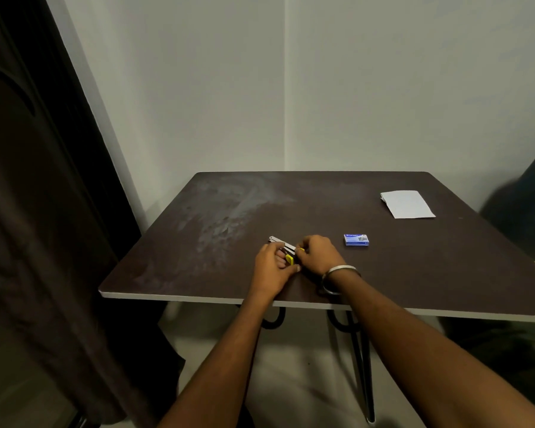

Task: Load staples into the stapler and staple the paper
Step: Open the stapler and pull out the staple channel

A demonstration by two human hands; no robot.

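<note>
Both forearms reached in over the table [173, 285] edge, and the left hand [272, 267] and right hand [317, 253] were closed around the small yellow stapler [286, 250], its metal rail poking out beyond the left fingers. Staple box [356, 240] sat just right of the right hand, paper [407, 204] well beyond. Best, I'd say, to pin the base, ease the rail fully open, then go for staples.

No text could be read. The blue staple box [356, 240], just right of the hands, carried white print and a small picture, but both were too blurred to make out. The paper [407, 204] farther right looked blank.
</note>
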